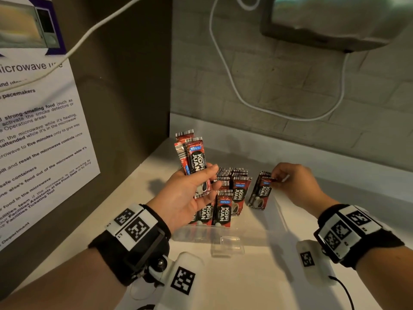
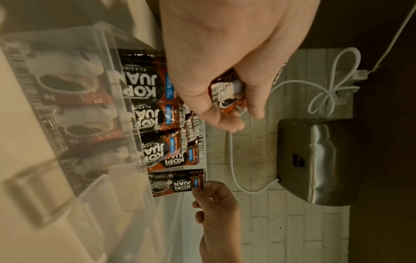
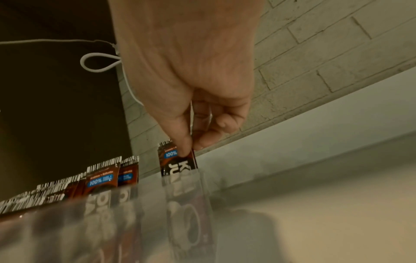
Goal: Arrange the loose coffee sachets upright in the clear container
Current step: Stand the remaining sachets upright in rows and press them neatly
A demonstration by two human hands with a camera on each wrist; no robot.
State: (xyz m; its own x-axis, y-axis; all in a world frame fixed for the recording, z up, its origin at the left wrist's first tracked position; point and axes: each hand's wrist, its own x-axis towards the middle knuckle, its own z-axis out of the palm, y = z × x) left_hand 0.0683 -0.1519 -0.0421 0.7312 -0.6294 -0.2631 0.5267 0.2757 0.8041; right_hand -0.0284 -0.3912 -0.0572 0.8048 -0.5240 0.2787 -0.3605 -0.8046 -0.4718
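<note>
My left hand (image 1: 190, 193) grips a fanned bunch of red and black coffee sachets (image 1: 192, 153) above the left end of the clear container (image 1: 223, 234). Its fingers curl round the bunch of sachets (image 2: 227, 92) in the left wrist view too. Several sachets (image 1: 225, 204) stand upright inside the container, in rows at its left and middle. My right hand (image 1: 288, 182) pinches the top edge of one sachet (image 1: 260, 193) that stands a little tilted at the right of the rows. In the right wrist view thumb and finger (image 3: 186, 149) hold that pinched sachet (image 3: 175, 163) behind the container wall (image 3: 135, 222).
The container sits on a white counter (image 1: 245, 276) in a corner. A dark cabinet side with a paper notice (image 1: 38, 130) rises at the left. A brick wall (image 1: 268, 86) with a looping white cable (image 1: 234, 90) is behind, and a steel dispenser (image 1: 330, 21) hangs above right.
</note>
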